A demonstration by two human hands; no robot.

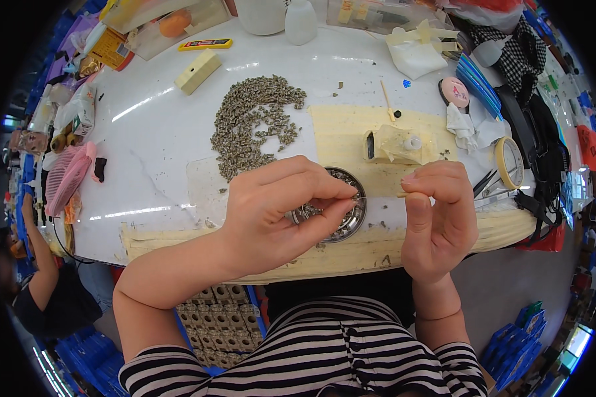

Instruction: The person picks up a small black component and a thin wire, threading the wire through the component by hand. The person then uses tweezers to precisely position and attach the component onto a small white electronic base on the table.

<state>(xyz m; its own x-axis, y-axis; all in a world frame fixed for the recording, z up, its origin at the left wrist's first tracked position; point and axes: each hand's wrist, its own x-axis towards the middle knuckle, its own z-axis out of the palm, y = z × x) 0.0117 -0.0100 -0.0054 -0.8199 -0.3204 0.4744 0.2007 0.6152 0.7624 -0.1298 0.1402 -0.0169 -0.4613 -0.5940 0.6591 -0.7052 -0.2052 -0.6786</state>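
My left hand [281, 208] is held over a round metal dish [360, 221] of small shiny parts, its thumb and fingertips pinched together. Whatever sits in that pinch is too small to make out. Across from it, my right hand [440, 225] grips a thin pale stick [402, 195] between thumb and forefinger. A fine tip reaches from the stick toward the left fingertips. Part of the dish is hidden by my left hand. Beyond the hands stands a small tape-wrapped block [392, 151] with a white nub on top. A heap of small metal pieces [245, 116] lies at the far left.
Pale tape [338, 126] covers part of the white table and its front edge. Tweezers [487, 182] and a tape roll [509, 163] lie on the right. A wooden block [198, 71], a yellow case [205, 44] and a white bottle [300, 23] stand farther back. Another person [53, 298] sits at left.
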